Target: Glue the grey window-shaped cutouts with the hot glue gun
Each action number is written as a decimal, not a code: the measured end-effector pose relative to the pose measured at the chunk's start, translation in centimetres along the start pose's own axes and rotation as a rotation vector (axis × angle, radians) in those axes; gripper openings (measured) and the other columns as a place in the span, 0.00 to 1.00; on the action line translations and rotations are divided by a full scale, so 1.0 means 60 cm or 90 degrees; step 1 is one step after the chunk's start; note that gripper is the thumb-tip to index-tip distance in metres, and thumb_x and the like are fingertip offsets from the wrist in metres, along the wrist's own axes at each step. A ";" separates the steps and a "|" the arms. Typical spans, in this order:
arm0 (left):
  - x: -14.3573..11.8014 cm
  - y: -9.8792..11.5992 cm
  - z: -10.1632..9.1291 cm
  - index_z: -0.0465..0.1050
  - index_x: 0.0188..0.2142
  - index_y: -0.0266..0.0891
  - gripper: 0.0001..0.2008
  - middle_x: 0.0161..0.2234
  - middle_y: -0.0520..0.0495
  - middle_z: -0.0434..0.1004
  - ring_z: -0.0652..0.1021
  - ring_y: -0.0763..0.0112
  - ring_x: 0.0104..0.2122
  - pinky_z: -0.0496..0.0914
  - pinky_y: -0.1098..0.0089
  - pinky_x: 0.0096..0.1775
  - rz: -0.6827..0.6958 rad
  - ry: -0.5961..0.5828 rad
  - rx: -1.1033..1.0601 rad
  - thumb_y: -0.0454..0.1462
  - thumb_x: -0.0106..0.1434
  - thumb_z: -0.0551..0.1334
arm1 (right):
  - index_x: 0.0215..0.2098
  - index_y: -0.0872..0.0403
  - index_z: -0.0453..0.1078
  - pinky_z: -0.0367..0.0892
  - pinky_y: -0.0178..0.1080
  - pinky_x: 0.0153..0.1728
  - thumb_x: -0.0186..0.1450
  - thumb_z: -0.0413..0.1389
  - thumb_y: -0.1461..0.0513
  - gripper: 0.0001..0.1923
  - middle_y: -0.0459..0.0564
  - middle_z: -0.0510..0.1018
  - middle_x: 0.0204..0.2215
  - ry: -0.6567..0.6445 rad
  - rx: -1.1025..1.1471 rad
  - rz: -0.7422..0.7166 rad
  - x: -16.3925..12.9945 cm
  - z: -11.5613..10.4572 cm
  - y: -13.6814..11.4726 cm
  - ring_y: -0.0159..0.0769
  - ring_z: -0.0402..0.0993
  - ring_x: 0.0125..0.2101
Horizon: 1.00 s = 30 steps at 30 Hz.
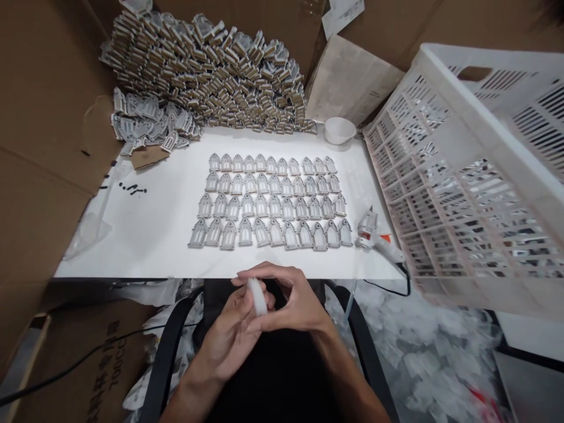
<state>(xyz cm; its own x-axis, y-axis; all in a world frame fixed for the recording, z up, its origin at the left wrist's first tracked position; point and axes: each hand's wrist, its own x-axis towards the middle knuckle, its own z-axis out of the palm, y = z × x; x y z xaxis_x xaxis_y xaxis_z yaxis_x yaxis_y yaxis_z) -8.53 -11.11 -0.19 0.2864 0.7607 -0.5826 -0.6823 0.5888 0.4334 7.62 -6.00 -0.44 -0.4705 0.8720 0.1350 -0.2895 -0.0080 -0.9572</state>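
Just off the table's front edge, both hands close around a small white piece (258, 296), a narrow block with a rounded top that could be a stack of thin sheets. The fingers of my left hand (235, 320) wrap it from the left and below. Thumb and fingers of my right hand (297, 296) curve around it from the right, touching its top and bottom. Beyond the hands, several rows of small grey arched window-shaped pieces (268, 205) lie flat on the white table (145, 241). A glue gun (374, 235) with an orange trigger rests right of the rows.
A large pile of similar arched pieces (211, 76) stands at the back, with a smaller heap (152, 120) at left. A white bowl (339, 130) sits back right. The white plastic crate (440, 176) flanks the right side; cardboard (44, 117) walls the left. Black bits (132, 188) lie at left.
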 end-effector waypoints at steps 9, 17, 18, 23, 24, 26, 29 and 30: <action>0.001 0.000 -0.005 0.86 0.39 0.42 0.19 0.33 0.51 0.81 0.80 0.72 0.35 0.75 0.72 0.41 0.022 -0.007 0.021 0.48 0.54 0.83 | 0.55 0.46 0.83 0.77 0.44 0.54 0.56 0.80 0.60 0.29 0.49 0.88 0.49 -0.002 -0.007 -0.008 0.005 0.000 -0.013 0.44 0.84 0.50; 0.000 0.001 -0.009 0.87 0.38 0.42 0.20 0.31 0.52 0.80 0.80 0.71 0.36 0.75 0.73 0.42 0.020 -0.007 0.034 0.49 0.52 0.84 | 0.56 0.46 0.83 0.78 0.46 0.55 0.56 0.80 0.54 0.31 0.50 0.88 0.50 0.003 -0.032 -0.014 0.003 -0.004 -0.011 0.45 0.84 0.50; -0.001 0.003 -0.008 0.87 0.39 0.42 0.20 0.31 0.51 0.80 0.80 0.71 0.36 0.74 0.73 0.41 0.016 -0.008 0.038 0.48 0.52 0.84 | 0.56 0.46 0.83 0.78 0.46 0.55 0.56 0.80 0.54 0.31 0.50 0.88 0.49 0.005 -0.048 -0.020 0.003 -0.005 -0.013 0.45 0.84 0.49; -0.009 0.026 0.004 0.89 0.38 0.41 0.16 0.35 0.47 0.85 0.82 0.67 0.40 0.75 0.73 0.46 -0.004 -0.008 0.118 0.47 0.57 0.82 | 0.57 0.44 0.83 0.78 0.45 0.54 0.59 0.79 0.55 0.29 0.50 0.87 0.50 0.000 -0.111 -0.021 -0.002 -0.016 -0.024 0.44 0.84 0.49; -0.011 0.031 0.007 0.89 0.37 0.41 0.14 0.36 0.45 0.86 0.82 0.65 0.42 0.75 0.72 0.46 -0.005 -0.010 0.145 0.47 0.58 0.81 | 0.57 0.44 0.83 0.78 0.45 0.53 0.59 0.78 0.55 0.29 0.50 0.87 0.49 -0.001 -0.129 -0.015 -0.004 -0.018 -0.026 0.44 0.84 0.48; -0.017 0.040 0.012 0.89 0.37 0.40 0.12 0.38 0.42 0.87 0.83 0.60 0.45 0.75 0.70 0.47 -0.007 -0.011 0.199 0.47 0.63 0.78 | 0.57 0.44 0.83 0.78 0.45 0.51 0.60 0.78 0.54 0.28 0.50 0.87 0.47 0.004 -0.167 -0.007 -0.009 -0.021 -0.027 0.43 0.84 0.46; -0.024 0.048 0.017 0.89 0.45 0.40 0.12 0.45 0.39 0.88 0.83 0.54 0.51 0.75 0.65 0.51 -0.020 0.002 0.246 0.44 0.68 0.73 | 0.59 0.43 0.81 0.77 0.44 0.49 0.62 0.77 0.55 0.28 0.50 0.87 0.46 0.007 -0.210 -0.011 -0.017 -0.024 -0.026 0.42 0.84 0.45; -0.025 0.049 0.019 0.88 0.48 0.41 0.12 0.47 0.39 0.88 0.83 0.52 0.53 0.75 0.63 0.53 -0.025 0.003 0.247 0.44 0.69 0.72 | 0.60 0.42 0.81 0.77 0.44 0.50 0.63 0.76 0.55 0.27 0.50 0.87 0.46 0.006 -0.222 -0.014 -0.020 -0.025 -0.024 0.42 0.84 0.46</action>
<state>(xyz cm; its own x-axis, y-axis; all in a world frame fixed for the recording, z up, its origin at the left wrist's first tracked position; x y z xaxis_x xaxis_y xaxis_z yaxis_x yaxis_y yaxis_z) -10.22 -10.22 2.74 0.3040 0.7344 -0.6069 -0.3659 0.6781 0.6374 9.83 -6.31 0.40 -0.4588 0.8749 0.1550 0.0046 0.1767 -0.9843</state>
